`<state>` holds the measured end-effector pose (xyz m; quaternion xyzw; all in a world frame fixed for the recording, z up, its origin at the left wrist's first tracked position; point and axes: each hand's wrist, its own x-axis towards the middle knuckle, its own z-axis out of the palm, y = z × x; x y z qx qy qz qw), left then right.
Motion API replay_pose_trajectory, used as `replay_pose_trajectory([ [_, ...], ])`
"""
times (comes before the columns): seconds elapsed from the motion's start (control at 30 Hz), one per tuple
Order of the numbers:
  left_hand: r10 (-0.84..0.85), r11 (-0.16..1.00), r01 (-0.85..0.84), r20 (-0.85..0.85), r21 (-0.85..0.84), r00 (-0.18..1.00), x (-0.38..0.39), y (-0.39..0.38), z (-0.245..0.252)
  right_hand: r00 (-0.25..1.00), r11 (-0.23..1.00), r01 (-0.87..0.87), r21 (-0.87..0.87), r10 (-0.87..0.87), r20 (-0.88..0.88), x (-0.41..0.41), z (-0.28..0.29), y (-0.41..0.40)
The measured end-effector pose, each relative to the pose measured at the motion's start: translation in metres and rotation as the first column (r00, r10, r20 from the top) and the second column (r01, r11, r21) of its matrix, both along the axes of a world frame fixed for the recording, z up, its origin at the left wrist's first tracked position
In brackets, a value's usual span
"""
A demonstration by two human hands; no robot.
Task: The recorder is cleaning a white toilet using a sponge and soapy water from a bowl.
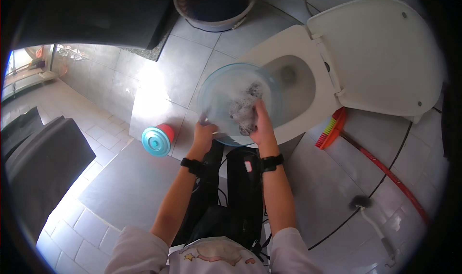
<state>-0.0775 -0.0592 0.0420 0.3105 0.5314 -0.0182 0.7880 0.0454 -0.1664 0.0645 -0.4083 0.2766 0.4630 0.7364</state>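
Note:
A clear bluish plastic basin (220, 75) with cloudy, soapy water is in front of me, its right part overlapping the front of an open white toilet (279, 39). My right hand (263, 124) reaches into the basin, closed around a dark, wet, foam-covered wad (242, 111) that may be a cloth or scrubber. Suds cover much of it, hiding its exact kind. At the basin's near left rim is my left hand (206, 134), blurred, thumb and fingers apart. Whether it grips the rim or something small is unclear.
A red container with a turquoise lid (156, 141) stands left. An orange broom (334, 129) with a red handle and a dark-headed toilet brush (361, 202) lie right. Behind is a bucket (216, 23) with dark contents. The raised toilet lid (375, 57) fills the upper right.

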Motion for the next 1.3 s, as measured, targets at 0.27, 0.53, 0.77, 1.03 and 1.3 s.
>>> replay_pose_trajectory([
  [0.27,0.026,0.999,-0.024,-0.055,0.048,0.998,0.004,0.001,0.012,0.909,0.971,0.172,-0.168,-0.090,0.406,0.106,0.018,-0.083],
  [0.53,0.001,0.994,0.012,-0.124,0.107,0.992,0.006,0.000,0.016,0.104,0.725,0.306,-0.616,0.618,0.779,0.198,-0.059,-0.132],
  [0.77,0.045,0.991,-0.020,-0.187,0.133,0.981,0.004,0.000,0.022,-0.481,0.507,0.303,-0.807,0.812,0.330,0.216,-0.079,-0.097],
  [1.03,0.073,0.988,-0.034,-0.255,0.154,0.964,0.006,-0.001,0.019,-0.602,0.672,0.295,-0.679,0.683,0.414,0.264,-0.090,-0.012],
  [1.3,0.065,0.988,-0.033,-0.218,0.150,0.974,0.005,0.001,0.021,-0.634,0.531,0.327,-0.782,0.737,0.235,0.254,-0.079,-0.045],
])
